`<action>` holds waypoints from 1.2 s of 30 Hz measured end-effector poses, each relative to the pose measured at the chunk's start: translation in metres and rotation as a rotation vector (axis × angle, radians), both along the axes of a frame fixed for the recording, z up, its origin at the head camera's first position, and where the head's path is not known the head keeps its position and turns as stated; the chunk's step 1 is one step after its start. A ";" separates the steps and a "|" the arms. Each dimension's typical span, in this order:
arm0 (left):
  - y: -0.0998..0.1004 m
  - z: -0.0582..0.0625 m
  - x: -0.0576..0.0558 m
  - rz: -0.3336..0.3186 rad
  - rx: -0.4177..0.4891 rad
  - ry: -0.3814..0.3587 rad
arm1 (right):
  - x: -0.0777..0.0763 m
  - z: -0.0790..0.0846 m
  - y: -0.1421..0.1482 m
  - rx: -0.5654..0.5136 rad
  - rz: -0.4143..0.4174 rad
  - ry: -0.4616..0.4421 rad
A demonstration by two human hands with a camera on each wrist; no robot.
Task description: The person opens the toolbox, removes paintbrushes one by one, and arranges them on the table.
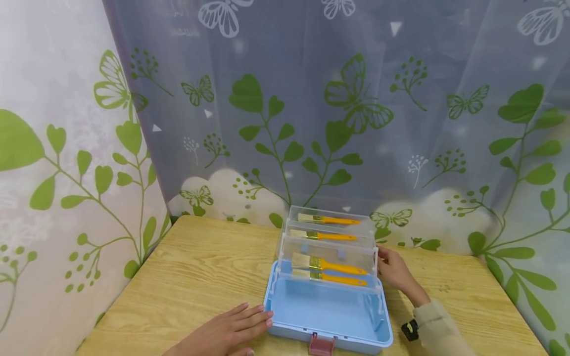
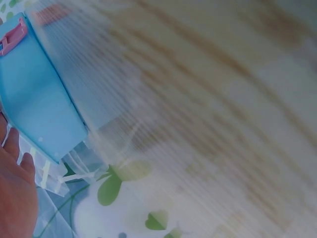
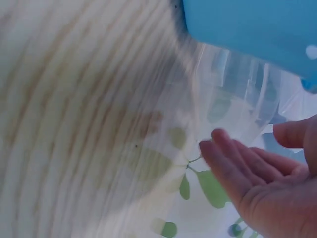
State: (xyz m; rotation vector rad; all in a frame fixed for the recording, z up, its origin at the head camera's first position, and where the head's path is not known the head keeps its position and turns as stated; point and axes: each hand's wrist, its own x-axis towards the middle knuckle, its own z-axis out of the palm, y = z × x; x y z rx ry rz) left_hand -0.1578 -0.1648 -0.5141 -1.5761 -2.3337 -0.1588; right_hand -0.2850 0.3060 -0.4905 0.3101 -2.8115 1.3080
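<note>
Curtain [image 1: 276,59]: one, grey-blue, printed with green leaves and butterflies, behind the table.
Table [image 1: 213,247]: one, wood-grained top.
Box [image 1: 325,301]: one, light blue, on the table right of centre, its main compartment uncovered toward the person.
Trays [image 1: 356,252]: clear plastic, raised in tiers over the back of the box.
Sleeve [image 1: 438,324]: one, pale, on the right arm.
Left hand [image 1: 222,329]: palm down, fingers straight and slightly parted, tips at the box's near left wall, holding nothing.
Right hand [image 1: 396,269]: beside the right end of the trays; fingers extended together, thumb well apart, nothing held; whether it touches the trays is hard to tell.
Brushes [image 1: 343,268]: four, yellow handles, pale bristles, bristle ends to the left; two in the nearest tray, two farther back.
Black device [image 1: 409,330]: one, below the right cuff.
Latch [image 1: 321,344]: one, dark pink, on the box's front edge.
</note>
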 end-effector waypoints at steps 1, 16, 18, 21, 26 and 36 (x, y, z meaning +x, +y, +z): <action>0.000 0.000 0.000 0.001 -0.002 -0.005 | 0.003 0.001 -0.001 0.024 -0.010 0.019; 0.000 0.003 0.001 0.017 -0.037 -0.071 | 0.054 0.023 -0.013 0.108 -0.169 0.252; 0.000 0.003 0.001 0.020 -0.040 -0.075 | 0.058 0.025 -0.015 0.102 -0.188 0.330; 0.000 0.002 0.001 0.021 -0.041 -0.066 | 0.064 0.025 -0.019 0.096 -0.218 0.442; -0.003 0.002 0.001 0.010 -0.031 -0.023 | 0.068 0.025 -0.028 0.039 -0.240 0.632; -0.003 0.002 0.000 -0.010 -0.024 -0.006 | 0.066 0.049 -0.048 -0.106 0.076 0.860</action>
